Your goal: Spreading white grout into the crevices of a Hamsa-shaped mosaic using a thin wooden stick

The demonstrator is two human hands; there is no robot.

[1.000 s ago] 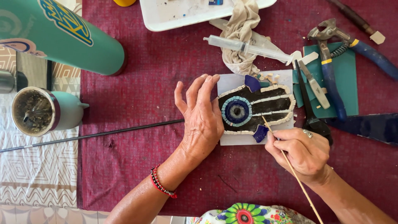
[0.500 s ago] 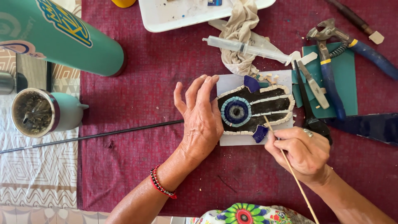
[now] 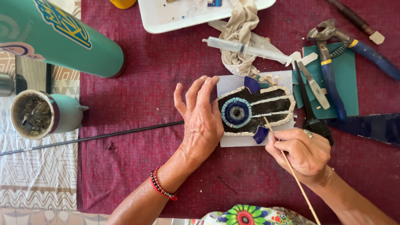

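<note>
I am working on the mosaic (image 3: 254,109), poking small tiles into place. My left hand (image 3: 203,121) lies flat and open on its left edge, holding it down on the bench. My right hand (image 3: 301,153) pinches a thin stick (image 3: 287,160), tip touching the lower edge. Next needs a small, gentle push

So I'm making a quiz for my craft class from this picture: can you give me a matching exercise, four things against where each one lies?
Things:
1. syringe
2. nippers
3. cup
4. thin stick

Places:
A. far left, on the patterned cloth
B. in the right hand, tip at the mosaic
C. on the crumpled rag, above the mosaic
D. on the green sheet, right of the mosaic

Pairs: 1-C, 2-D, 3-A, 4-B
</note>
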